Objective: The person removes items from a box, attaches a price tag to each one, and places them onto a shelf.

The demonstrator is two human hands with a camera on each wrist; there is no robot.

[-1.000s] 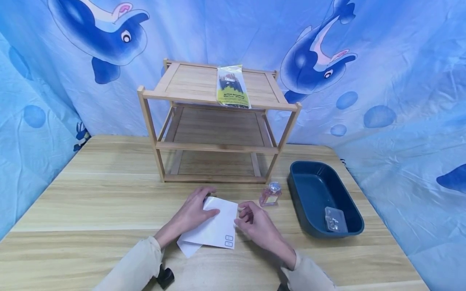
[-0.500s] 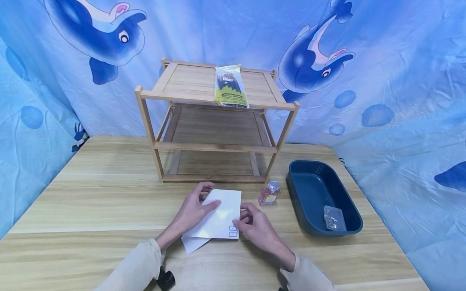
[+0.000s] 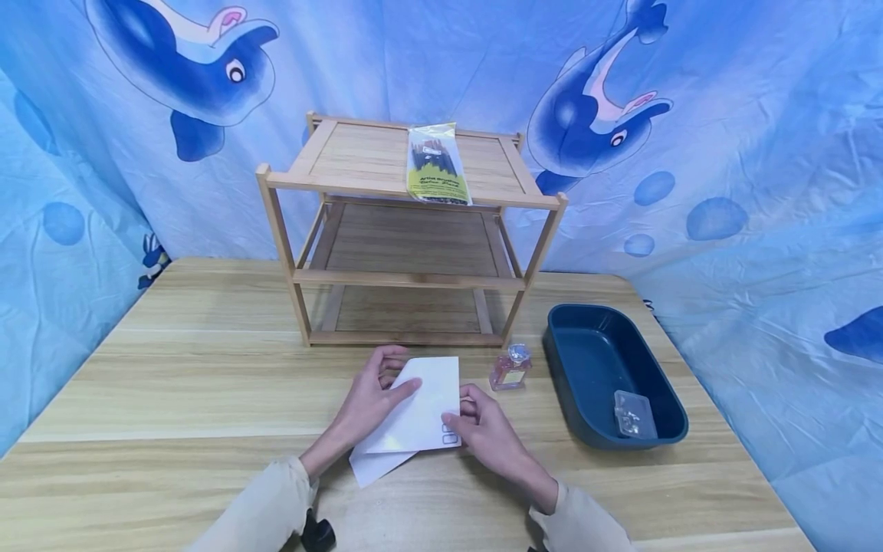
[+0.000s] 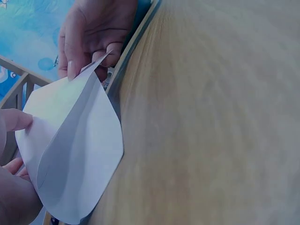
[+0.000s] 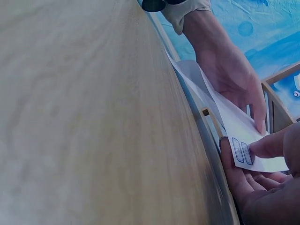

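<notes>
Head view, lower centre: a white envelope is held between the left hand, gripping its left side, and the right hand, pinching its right edge. Further right, a pink bottle stands on the surface beside a blue tub.

The packet reads "Artist Brushes"; the white paper bears two printed boxes, lettering illegible.
</notes>
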